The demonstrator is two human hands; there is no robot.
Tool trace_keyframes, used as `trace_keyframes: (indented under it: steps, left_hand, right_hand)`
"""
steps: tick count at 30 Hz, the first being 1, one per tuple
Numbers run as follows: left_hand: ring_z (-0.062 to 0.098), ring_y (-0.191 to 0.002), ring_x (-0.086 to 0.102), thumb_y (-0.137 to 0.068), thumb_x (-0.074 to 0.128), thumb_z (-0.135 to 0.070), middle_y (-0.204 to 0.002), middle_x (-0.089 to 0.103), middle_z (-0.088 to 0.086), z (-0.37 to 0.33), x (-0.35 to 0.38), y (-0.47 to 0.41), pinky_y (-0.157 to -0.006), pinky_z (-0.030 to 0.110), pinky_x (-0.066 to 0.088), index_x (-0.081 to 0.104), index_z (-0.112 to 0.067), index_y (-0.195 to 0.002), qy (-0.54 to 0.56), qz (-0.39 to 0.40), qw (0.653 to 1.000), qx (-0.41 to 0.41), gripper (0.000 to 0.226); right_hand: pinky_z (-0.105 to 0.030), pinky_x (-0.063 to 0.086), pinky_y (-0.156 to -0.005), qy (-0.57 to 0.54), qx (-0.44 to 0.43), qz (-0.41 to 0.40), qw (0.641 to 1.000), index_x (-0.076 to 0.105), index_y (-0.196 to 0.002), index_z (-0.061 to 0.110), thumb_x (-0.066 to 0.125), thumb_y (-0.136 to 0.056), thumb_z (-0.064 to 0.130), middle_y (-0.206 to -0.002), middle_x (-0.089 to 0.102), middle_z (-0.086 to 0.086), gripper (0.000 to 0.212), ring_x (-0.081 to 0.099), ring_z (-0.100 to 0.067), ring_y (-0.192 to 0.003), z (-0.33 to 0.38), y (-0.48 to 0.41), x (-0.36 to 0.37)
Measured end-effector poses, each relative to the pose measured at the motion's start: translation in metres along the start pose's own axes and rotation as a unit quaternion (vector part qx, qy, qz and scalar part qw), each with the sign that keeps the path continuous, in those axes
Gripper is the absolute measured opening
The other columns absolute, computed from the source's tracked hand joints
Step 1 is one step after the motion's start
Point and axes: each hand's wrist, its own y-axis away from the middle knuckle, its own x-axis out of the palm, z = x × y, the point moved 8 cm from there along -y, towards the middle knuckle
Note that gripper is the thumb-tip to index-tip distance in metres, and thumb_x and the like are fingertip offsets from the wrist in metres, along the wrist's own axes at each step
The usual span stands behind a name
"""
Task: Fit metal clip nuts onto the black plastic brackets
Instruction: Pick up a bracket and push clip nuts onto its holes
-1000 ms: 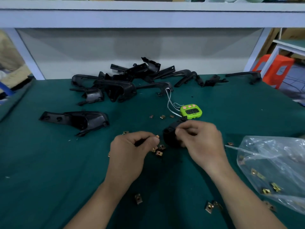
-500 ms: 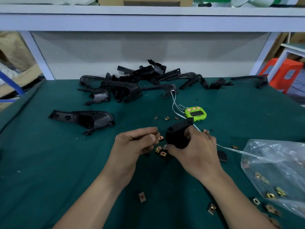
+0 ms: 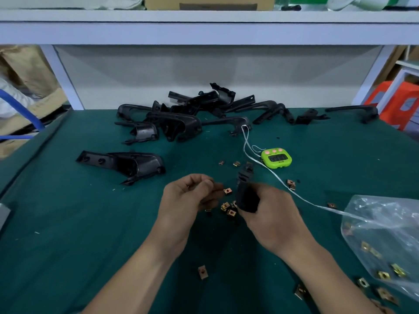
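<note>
Both hands are low in the middle of the green table point(image 3: 68, 223). The right hand point(image 3: 272, 219) has its fingers wrapped round a black bracket point(image 3: 245, 193) and holds it up on end, with the top of the bracket pointing to 12 o'clock. The left hand point(image 3: 188, 200) is curled, with its thumb and first finger pressed together, at 9 o'clock from the bracket. One clip nut point(image 3: 227, 191) sits right by those fingertips. The view is blurry there, so I cannot tell if the left hand pinches it or holds anything at all. A little heap of clip nuts point(image 3: 228, 210) lies on the table between the two hands, close to the bottom of the bracket. A lone nut point(image 3: 202, 271) lies at 6 o'clock, between the two arms. At 10 o'clock from the hands a big bracket point(image 3: 127, 164) lies on its own. At 12 o'clock, near the far edge of the table, is a pile of black brackets point(image 3: 181, 123), some on top of others. A green timer point(image 3: 276, 157) sits at 1 o'clock. A white string point(image 3: 294, 193) runs from near the timer toward 4 o'clock, where it reaches a clear plastic bag point(image 3: 385, 223) with more nuts inside. A few loose nuts point(image 3: 362, 282) lie at 5 o'clock beside the bag.
</note>
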Motion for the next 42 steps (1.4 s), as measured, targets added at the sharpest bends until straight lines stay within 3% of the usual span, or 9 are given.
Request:
trace_keyframes:
  steps: [4,8,11,15,17,20,23,30,42]
  left_hand:
    - [0.016,-0.059,0.066,-0.079,0.08,-0.002,-0.069,0.074,0.011,-0.003,-0.002,0.001,-0.056,0.021,0.055,0.079,-0.016,-0.072,-0.089,0.0,0.996,0.021,0.016]
    - [0.013,-0.077,0.073,-0.083,0.081,-0.013,-0.083,0.08,0.0,-0.007,-0.004,-0.001,-0.072,0.023,0.059,0.084,-0.026,-0.084,-0.151,0.005,0.987,0.049,0.013]
    - [0.009,-0.095,0.073,-0.093,0.072,-0.016,-0.092,0.08,-0.008,-0.006,0.0,-0.003,-0.086,0.023,0.055,0.083,-0.027,-0.094,-0.177,0.036,0.983,0.045,0.016]
    - [-0.001,-0.081,0.061,-0.104,0.056,-0.014,-0.077,0.069,-0.021,-0.001,0.002,-0.001,-0.08,0.015,0.045,0.079,-0.029,-0.11,-0.193,0.077,0.978,0.017,0.028]
    - [0.007,-0.081,0.059,-0.102,0.059,-0.012,-0.082,0.069,-0.008,0.0,0.003,0.0,-0.079,0.021,0.045,0.078,-0.027,-0.115,-0.179,0.095,0.979,0.0,0.027]
    - [0.009,-0.065,0.058,-0.092,0.071,-0.008,-0.076,0.071,0.001,-0.002,0.007,0.003,-0.059,0.016,0.045,0.08,-0.017,-0.102,-0.127,0.111,0.986,-0.005,0.017]
    - [0.009,-0.06,0.06,-0.079,0.076,-0.018,-0.074,0.072,0.007,0.0,0.013,0.006,-0.053,0.016,0.046,0.081,-0.013,-0.082,-0.067,0.141,0.987,-0.026,0.007]
    - [0.009,-0.06,0.059,-0.071,0.079,-0.029,-0.074,0.071,0.006,0.004,0.017,0.009,-0.054,0.016,0.046,0.08,-0.012,-0.08,-0.062,0.154,0.985,-0.041,0.019]
    - [0.013,-0.059,0.062,-0.087,0.073,-0.006,-0.073,0.072,0.008,0.003,0.017,0.012,-0.053,0.018,0.048,0.079,-0.012,-0.072,-0.091,0.111,0.989,-0.047,0.017]
  right_hand:
    - [-0.025,0.043,-0.056,0.001,0.002,0.022,1.0,0.061,-0.076,0.038,0.064,-0.063,0.076,-0.068,0.062,0.02,0.04,0.058,-0.003,-0.065,0.004,-0.001,0.002]
    - [-0.034,0.038,-0.066,0.04,-0.083,0.026,0.995,0.053,-0.063,0.051,0.06,-0.064,0.082,-0.064,0.057,0.022,0.032,0.054,-0.005,-0.065,0.03,0.0,-0.003]
    - [-0.034,0.031,-0.076,0.091,-0.084,0.034,0.992,0.048,-0.059,0.053,0.065,-0.058,0.074,-0.062,0.051,0.018,0.027,0.049,-0.007,-0.072,0.03,0.002,-0.003]
    - [-0.028,0.02,-0.085,0.199,-0.097,0.051,0.974,0.034,-0.054,0.035,0.065,-0.056,0.046,-0.063,0.036,0.018,0.033,0.041,-0.013,-0.077,0.021,0.003,0.002]
    - [-0.025,0.018,-0.098,0.237,-0.097,0.066,0.964,0.042,-0.06,0.035,0.067,-0.06,0.034,-0.067,0.042,0.017,0.025,0.049,-0.013,-0.086,0.017,0.001,0.005]
    - [-0.029,0.01,-0.112,0.293,-0.1,0.069,0.948,0.062,-0.077,0.033,0.07,-0.058,0.022,-0.078,0.057,0.015,0.023,0.056,-0.014,-0.102,0.013,-0.002,0.007]
    - [-0.031,0.008,-0.114,0.323,-0.111,0.061,0.938,0.063,-0.075,0.032,0.072,-0.058,0.019,-0.078,0.062,0.014,0.023,0.058,-0.015,-0.103,0.014,-0.002,0.007]
    - [-0.035,-0.001,-0.116,0.384,-0.138,0.093,0.908,0.06,-0.082,0.031,0.054,-0.066,0.01,-0.087,0.062,0.011,0.026,0.052,-0.018,-0.109,0.021,0.001,0.012]
    - [-0.035,0.001,-0.116,0.398,-0.149,0.083,0.901,0.046,-0.075,0.034,0.056,-0.065,0.011,-0.085,0.059,0.011,0.027,0.051,-0.019,-0.107,0.019,0.0,0.012]
